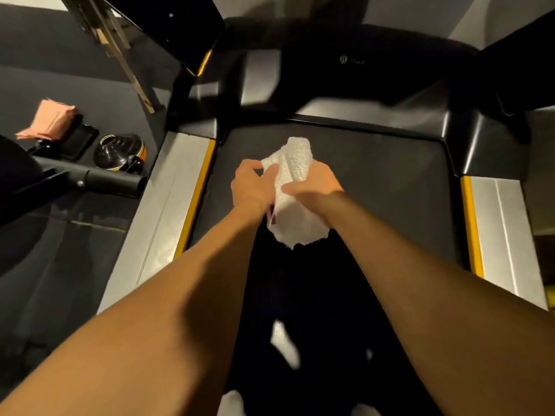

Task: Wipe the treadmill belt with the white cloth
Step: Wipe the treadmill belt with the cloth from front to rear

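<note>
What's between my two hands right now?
The white cloth, bunched up; the left hand and right hand both grip it over the treadmill belt. Seen in the head view.

Treadmill belt (pixel 375 181): right half is lying open. Motor hood (pixel 375 115) is closing its far end; side rails (pixel 168 199) are bordering both edges; legs (pixel 300 295) are occupying its near end.

I log from my remote seat:
- white cloth (pixel 295 175): plain white, nubbly texture.
- treadmill belt (pixel 375 181): plain matte black.
- side rail (pixel 168 211): silver-grey, edged by a yellow stripe (pixel 196 196).
- folded bundle (pixel 48 121): salmon pink.
- round object (pixel 120 153): glossy black, orange band.
</note>
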`<state>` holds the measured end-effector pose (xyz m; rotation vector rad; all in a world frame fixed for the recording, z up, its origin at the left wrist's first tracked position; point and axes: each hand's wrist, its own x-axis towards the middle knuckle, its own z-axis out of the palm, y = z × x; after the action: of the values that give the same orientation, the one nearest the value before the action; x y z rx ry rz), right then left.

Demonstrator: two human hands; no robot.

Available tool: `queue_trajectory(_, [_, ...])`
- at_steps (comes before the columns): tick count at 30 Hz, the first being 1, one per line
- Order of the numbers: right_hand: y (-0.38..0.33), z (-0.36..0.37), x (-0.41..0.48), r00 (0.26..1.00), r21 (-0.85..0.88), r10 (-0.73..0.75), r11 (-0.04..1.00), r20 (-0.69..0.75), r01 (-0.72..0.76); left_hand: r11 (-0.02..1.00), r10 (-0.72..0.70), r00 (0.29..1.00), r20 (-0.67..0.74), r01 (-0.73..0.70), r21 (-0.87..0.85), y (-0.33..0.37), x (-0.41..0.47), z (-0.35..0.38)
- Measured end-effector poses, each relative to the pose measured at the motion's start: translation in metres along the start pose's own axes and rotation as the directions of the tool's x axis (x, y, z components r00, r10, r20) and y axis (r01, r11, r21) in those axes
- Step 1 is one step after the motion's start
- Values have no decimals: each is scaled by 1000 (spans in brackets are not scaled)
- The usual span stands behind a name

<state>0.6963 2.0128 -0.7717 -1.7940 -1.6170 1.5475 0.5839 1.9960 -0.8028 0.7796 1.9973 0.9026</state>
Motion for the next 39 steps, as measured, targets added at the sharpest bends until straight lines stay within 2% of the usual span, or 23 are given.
queue_trajectory(2, [18,15,23,1000,181,14,983,28,-19,999,25,1000,1,-25,42,-12,33,7])
queue_trajectory(3, [23,19,33,999,214,15,977,37,-23,998,30,999,14,-31,63,-17,49,9])
queue_trajectory(4, [26,21,46,999,171,20,985,29,-25,997,32,999,18,-33,73,-22,64,11])
queue_trajectory(6, [28,23,76,999,-36,10,999,-32,-11,991,55,998,-8,-54,124,-30,93,8])
queue_trajectory(9, [21,18,113,972,-234,-86,972,-218,34,930,167,985,-47,-142,338,-43,120,0])
queue_trajectory(11, [19,20,130,939,-291,-160,954,-303,69,839,235,972,7,-206,503,-67,123,-4])
queue_trajectory(13, [23,21,147,907,-421,-232,905,-351,69,685,290,949,122,-295,666,-97,119,-1])
queue_trajectory(15, [25,22,164,887,-552,-279,833,-368,33,572,340,919,200,-371,731,-123,117,2])
queue_trajectory(16, [27,23,172,890,-582,-277,813,-363,16,574,351,914,204,-382,724,-132,118,2])
queue_trajectory(18, [29,31,186,901,-617,-266,787,-342,-2,680,345,923,170,-370,633,-143,120,0])
queue_trajectory(19, [33,39,190,900,-651,-306,758,-312,32,716,362,920,150,-377,587,-151,121,0])
queue_trajectory(22, [47,68,193,863,-747,-498,607,-90,272,627,485,865,126,-445,639,-163,119,-1])
queue_trajectory(24, [46,73,190,867,-728,-498,584,28,358,583,517,845,138,-466,666,-164,119,2])
queue_trajectory(25, [40,70,191,854,-702,-519,599,27,386,566,523,839,150,-473,676,-163,118,2])
queue_trajectory(26, [32,67,195,817,-690,-575,605,-33,398,558,522,838,162,-478,678,-162,117,2])
queue_trajectory(28, [18,57,206,717,-674,-661,634,-220,378,562,514,838,183,-491,666,-158,115,0])
queue_trajectory(29, [15,52,217,712,-668,-646,662,-276,341,568,506,841,193,-493,659,-159,116,1])
queue_trajectory(30, [14,50,225,753,-681,-596,675,-278,283,574,498,844,199,-493,653,-159,116,1])
queue_trajectory(32, [15,55,230,797,-726,-572,630,-194,275,581,485,849,209,-492,648,-158,117,-1])
queue_trajectory(34, [23,69,222,793,-721,-607,573,-55,390,567,477,855,204,-477,671,-157,118,-2])
queue_trajectory(37, [27,76,199,815,-671,-530,518,235,530,563,478,859,181,-459,687,-156,117,1])
queue_trajectory(38, [20,74,197,800,-692,-555,486,228,534,572,486,856,174,-462,678,-156,118,2])
queue_trajectory(39, [16,70,205,779,-721,-612,477,138,502,576,504,848,165,-472,668,-156,120,2])
